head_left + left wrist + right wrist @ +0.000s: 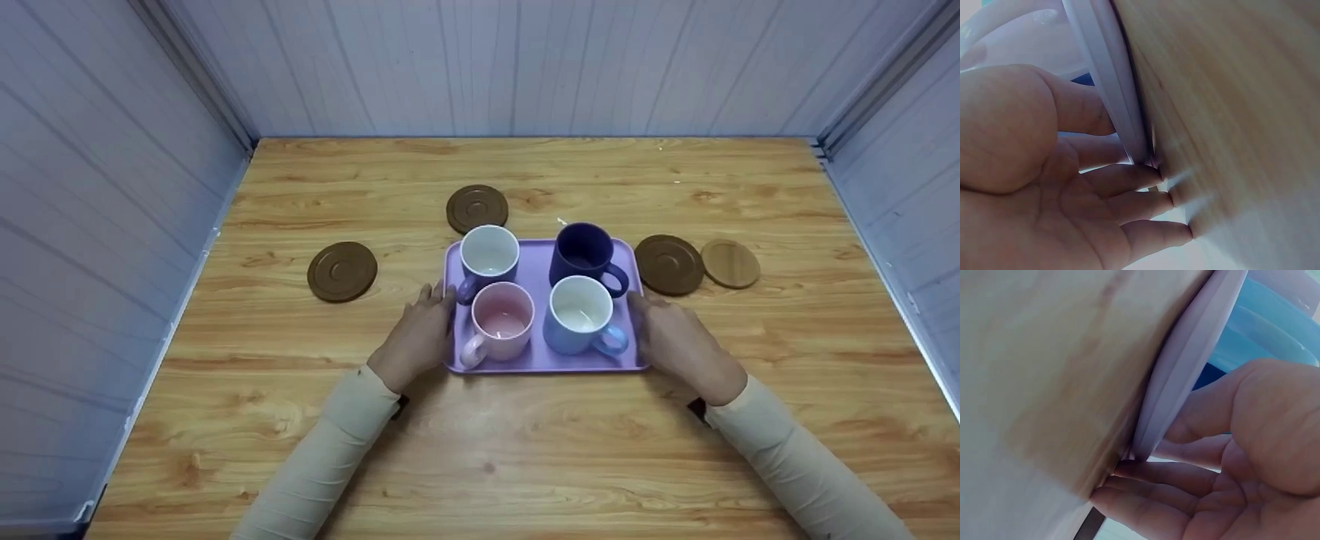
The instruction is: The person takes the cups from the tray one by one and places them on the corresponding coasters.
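Tray (535, 259) between both grips (418, 330) (677, 341), apparently pinched.

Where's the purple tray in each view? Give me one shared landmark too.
Head: the tray is near centre, slightly right, under four mugs.
Left wrist: only the tray edge, slanting from top, left of centre, down to the middle.
Right wrist: only the tray edge, slanting from upper right down to the middle.
Shared landmark: the wooden table.

Even, soft light fills the head view; faint shadows darken the table (487, 480) beside the left hand (416, 334). Dimmer, bluish wrist views blur the table beyond the fingertips (1176, 232).
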Tool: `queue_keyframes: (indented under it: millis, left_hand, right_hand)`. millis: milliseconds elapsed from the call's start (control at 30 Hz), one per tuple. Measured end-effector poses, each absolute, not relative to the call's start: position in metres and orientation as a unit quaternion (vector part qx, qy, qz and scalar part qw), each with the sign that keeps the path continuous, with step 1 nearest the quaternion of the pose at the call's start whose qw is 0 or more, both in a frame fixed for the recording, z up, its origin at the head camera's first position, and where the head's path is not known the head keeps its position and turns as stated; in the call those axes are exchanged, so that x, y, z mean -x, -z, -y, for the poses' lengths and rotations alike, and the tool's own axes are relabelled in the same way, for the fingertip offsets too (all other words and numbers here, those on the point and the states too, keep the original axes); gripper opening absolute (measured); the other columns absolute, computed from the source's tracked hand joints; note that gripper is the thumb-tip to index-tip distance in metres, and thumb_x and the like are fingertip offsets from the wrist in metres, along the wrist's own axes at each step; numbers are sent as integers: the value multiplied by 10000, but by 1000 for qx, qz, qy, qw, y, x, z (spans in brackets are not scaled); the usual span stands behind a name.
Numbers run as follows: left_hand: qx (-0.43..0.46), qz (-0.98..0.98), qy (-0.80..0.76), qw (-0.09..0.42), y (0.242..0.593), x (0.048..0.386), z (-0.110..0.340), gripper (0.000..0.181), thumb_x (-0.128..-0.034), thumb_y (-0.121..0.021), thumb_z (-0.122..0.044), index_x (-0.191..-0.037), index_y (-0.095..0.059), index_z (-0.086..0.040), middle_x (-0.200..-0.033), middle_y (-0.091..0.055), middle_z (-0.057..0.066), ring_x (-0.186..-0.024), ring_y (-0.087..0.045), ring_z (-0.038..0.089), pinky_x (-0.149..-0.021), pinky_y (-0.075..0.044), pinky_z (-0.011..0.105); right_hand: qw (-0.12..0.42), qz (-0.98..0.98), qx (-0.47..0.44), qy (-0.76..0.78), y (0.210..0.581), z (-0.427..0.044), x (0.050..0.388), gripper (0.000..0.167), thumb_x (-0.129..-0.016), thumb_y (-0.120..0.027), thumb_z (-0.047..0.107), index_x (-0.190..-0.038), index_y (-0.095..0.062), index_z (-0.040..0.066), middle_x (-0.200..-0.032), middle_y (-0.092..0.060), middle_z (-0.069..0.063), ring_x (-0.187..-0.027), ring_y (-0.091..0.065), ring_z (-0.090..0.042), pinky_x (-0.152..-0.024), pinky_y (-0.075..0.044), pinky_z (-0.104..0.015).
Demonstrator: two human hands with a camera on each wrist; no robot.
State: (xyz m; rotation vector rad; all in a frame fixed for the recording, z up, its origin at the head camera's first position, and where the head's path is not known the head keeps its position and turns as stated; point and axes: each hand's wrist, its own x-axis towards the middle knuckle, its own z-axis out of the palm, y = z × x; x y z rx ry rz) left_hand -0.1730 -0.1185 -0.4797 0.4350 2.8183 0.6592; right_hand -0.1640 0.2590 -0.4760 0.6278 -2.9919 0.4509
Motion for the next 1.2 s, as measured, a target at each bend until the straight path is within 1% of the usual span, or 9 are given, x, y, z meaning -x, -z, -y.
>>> queue_keyframes:
  millis: [100,200,333,500,600,700,767,933,1200]
  left_hand:
    - [-145,-957,-230,105,480,172,118,592,-1063,-524,-217,-1560,-370,66,-1644,-285,281,-1517,-234,522,-1128,-255,760]
    - [-141,-957,-232,105,481,171,117,602,-1058,-539,-226,-1561,-374,62,-1642,-288,282,-1516,-235,523,-1126,-252,764]
    - [-138,-957,-234,105,481,171,117,672,-1046,-577,-313,-1555,-374,75,-1635,-296,292,-1508,-238,537,-1113,-256,775]
    - [-137,-958,-230,104,479,171,117,807,-1004,-630,-452,-1552,-372,81,-1631,-299,297,-1504,-242,542,-1112,-257,777]
    - [-140,-958,-227,103,479,172,116,754,-1025,-609,-405,-1553,-374,78,-1634,-298,291,-1502,-246,543,-1106,-266,778]
    - [-142,-958,-226,102,479,174,115,639,-1055,-560,-280,-1551,-378,79,-1633,-301,292,-1502,-249,542,-1103,-273,779]
    - [-141,-959,-223,104,479,176,115,627,-1060,-545,-269,-1554,-375,77,-1632,-299,297,-1506,-243,538,-1108,-268,775]
    - [-141,-960,-216,108,479,176,115,607,-1066,-528,-247,-1558,-372,74,-1629,-302,305,-1510,-242,532,-1122,-264,763]
    - [-142,-959,-221,104,480,174,115,617,-1064,-537,-265,-1549,-381,83,-1625,-306,309,-1505,-247,539,-1115,-263,770]
  right_hand:
    - [29,968,-195,-159,468,-261,162,415,-875,-600,-14,-1285,-612,-79,-1097,-696,-274,-898,-702,-460,-753,-564,-624]
    - [41,968,-185,-165,457,-263,162,462,-908,-612,26,-1352,-593,-99,-1285,-650,-327,-1123,-666,-494,-899,-540,-641]
    - [52,971,-175,-156,440,-268,168,489,-930,-638,65,-1384,-570,-103,-1371,-579,-367,-1281,-566,-518,-1006,-473,-669]
    - [9,978,-149,-146,419,-280,185,598,-943,-628,109,-1490,-466,-68,-1488,-462,-379,-1362,-459,-553,-1067,-390,-707]
    - [-4,982,-130,-135,411,-286,197,612,-961,-605,144,-1514,-437,-58,-1512,-429,-381,-1378,-426,-568,-1100,-352,-706]
    - [-5,985,-120,-125,406,-290,208,627,-965,-597,169,-1525,-423,-54,-1522,-417,-380,-1388,-404,-579,-1129,-323,-695]
    - [-6,986,-121,-118,406,-292,216,647,-958,-597,179,-1537,-412,-41,-1538,-406,-368,-1390,-396,-583,-1129,-323,-695]
    - [-63,985,-119,-109,411,-299,233,730,-966,-588,241,-1607,-313,27,-1624,-287,-331,-1449,-294,-585,-1117,-304,-733]
    - [-152,980,-115,-64,429,-306,251,839,-998,-560,452,-1672,-167,144,-1691,-136,-284,-1503,-157,-586,-1091,-241,-805]
